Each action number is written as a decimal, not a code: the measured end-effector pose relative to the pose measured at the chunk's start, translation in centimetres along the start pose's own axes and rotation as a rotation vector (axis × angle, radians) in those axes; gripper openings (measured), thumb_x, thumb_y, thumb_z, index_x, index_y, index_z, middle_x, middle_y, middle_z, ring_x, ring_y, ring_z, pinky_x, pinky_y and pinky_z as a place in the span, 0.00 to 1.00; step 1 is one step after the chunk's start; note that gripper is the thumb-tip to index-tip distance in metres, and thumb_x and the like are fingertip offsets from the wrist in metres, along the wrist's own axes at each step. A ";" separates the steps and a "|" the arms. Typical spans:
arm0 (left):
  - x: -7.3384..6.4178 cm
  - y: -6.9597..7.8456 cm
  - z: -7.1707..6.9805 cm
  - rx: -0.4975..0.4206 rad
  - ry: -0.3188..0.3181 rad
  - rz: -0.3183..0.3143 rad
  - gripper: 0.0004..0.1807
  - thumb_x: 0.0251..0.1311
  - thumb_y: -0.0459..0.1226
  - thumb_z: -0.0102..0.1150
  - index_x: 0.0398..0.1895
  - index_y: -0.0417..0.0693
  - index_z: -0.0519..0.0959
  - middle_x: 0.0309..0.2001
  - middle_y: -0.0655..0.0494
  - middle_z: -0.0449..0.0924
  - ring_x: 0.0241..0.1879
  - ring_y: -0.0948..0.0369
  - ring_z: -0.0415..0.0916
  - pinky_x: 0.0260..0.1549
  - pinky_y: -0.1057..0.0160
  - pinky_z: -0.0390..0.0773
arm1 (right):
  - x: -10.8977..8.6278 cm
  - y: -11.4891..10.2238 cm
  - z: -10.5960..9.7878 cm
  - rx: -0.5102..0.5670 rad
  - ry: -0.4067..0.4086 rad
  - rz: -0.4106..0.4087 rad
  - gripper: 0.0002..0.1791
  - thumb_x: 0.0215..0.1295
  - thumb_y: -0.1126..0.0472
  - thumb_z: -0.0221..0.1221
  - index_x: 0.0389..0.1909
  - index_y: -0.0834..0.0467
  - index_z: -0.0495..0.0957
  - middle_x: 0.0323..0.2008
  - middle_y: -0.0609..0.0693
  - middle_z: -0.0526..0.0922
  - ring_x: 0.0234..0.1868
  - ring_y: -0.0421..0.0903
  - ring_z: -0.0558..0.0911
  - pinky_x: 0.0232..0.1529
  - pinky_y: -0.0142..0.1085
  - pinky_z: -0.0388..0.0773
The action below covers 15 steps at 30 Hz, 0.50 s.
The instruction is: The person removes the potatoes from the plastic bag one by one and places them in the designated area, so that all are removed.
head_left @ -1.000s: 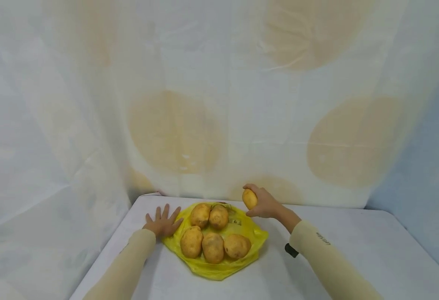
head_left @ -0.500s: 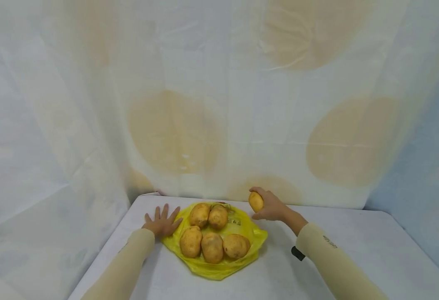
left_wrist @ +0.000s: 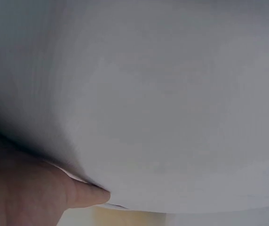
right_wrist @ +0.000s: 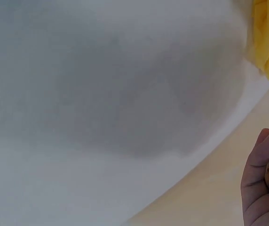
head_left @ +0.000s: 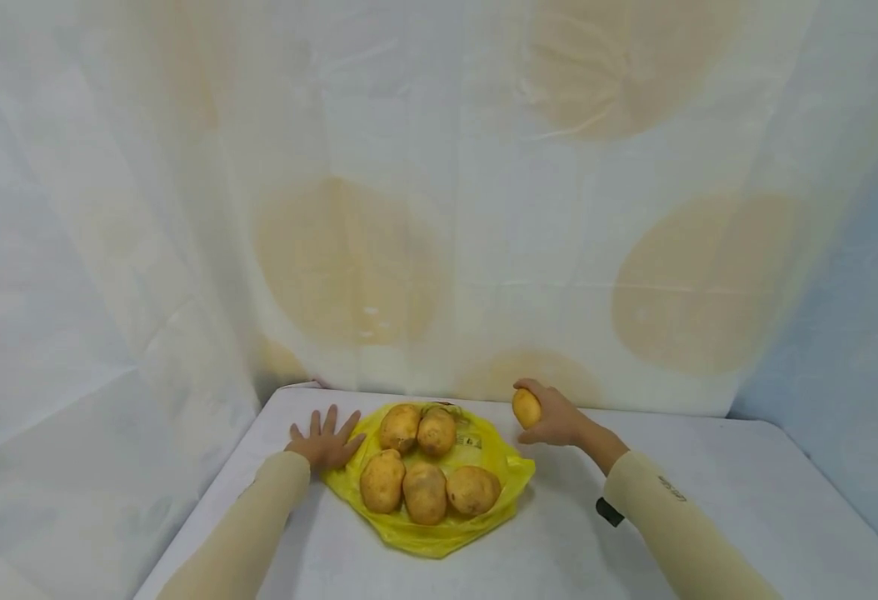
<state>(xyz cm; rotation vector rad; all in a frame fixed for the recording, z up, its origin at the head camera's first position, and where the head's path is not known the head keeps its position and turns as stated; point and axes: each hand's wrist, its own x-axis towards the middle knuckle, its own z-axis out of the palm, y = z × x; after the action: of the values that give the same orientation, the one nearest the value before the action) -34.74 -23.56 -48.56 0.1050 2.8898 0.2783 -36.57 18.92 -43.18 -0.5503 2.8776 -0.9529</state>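
Observation:
My right hand (head_left: 556, 419) grips a potato (head_left: 526, 408) above the table, right of a yellow plastic bag (head_left: 514, 475). Part of that potato also shows at the right edge of the right wrist view, against curled fingers (right_wrist: 257, 174). The bag lies flat with several potatoes on it: two at the back, including this one (head_left: 399, 427), and a front row with a middle potato (head_left: 426, 493). With its fingers spread, my left hand (head_left: 323, 443) rests at the bag's left edge. The left wrist view shows just part of that hand (left_wrist: 35, 190) against the tabletop.
The white-covered table (head_left: 709, 500) stretches to the right of the bag. Behind it hangs a pale curtain (head_left: 499, 208) with large tan circles, close to the table's back edge. Another pale sheet (head_left: 72, 333) closes off the left side.
My right hand has moved to the right and slightly down with the potato, away from the bag. The left hand and the potatoes on the bag have stayed in place.

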 end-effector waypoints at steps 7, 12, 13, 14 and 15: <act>0.4 -0.4 0.8 -0.014 -0.006 0.003 0.37 0.72 0.62 0.31 0.79 0.58 0.49 0.79 0.36 0.37 0.76 0.31 0.33 0.62 0.21 0.30 | -0.1 1.0 0.3 0.008 -0.013 0.043 0.49 0.43 0.60 0.76 0.69 0.53 0.63 0.47 0.58 0.75 0.41 0.50 0.73 0.37 0.40 0.76; 1.4 -1.0 1.0 -0.024 0.044 0.024 0.39 0.70 0.66 0.28 0.79 0.59 0.50 0.79 0.35 0.38 0.75 0.30 0.31 0.61 0.21 0.27 | 0.2 1.2 0.2 0.006 0.009 0.043 0.49 0.43 0.60 0.76 0.69 0.52 0.63 0.47 0.58 0.75 0.41 0.50 0.73 0.38 0.41 0.76; 1.6 -1.2 1.1 -0.028 0.045 0.024 0.40 0.69 0.67 0.28 0.79 0.60 0.50 0.79 0.35 0.38 0.75 0.30 0.31 0.61 0.21 0.26 | 0.1 1.2 0.2 0.004 0.008 0.046 0.49 0.43 0.60 0.76 0.69 0.52 0.63 0.47 0.58 0.75 0.41 0.50 0.73 0.38 0.41 0.76; 1.5 -1.2 1.1 -0.030 0.034 0.017 0.41 0.69 0.68 0.28 0.79 0.61 0.49 0.79 0.36 0.37 0.75 0.31 0.30 0.61 0.21 0.26 | 0.1 1.3 0.3 0.004 0.002 0.051 0.49 0.43 0.60 0.76 0.69 0.51 0.63 0.47 0.58 0.74 0.41 0.50 0.73 0.38 0.41 0.76; 1.6 -1.2 1.2 -0.033 0.020 0.008 0.41 0.68 0.68 0.28 0.79 0.62 0.48 0.79 0.37 0.35 0.76 0.31 0.29 0.62 0.22 0.25 | 0.0 1.3 0.3 0.004 -0.003 0.056 0.49 0.43 0.60 0.76 0.69 0.51 0.63 0.47 0.57 0.74 0.41 0.50 0.73 0.38 0.41 0.76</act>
<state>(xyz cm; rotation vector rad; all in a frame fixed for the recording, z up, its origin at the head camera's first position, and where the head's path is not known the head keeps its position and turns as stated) -36.04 -24.38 -50.26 0.1090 2.9033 0.3309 -36.98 19.71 -44.24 -0.4674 2.8716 -0.9487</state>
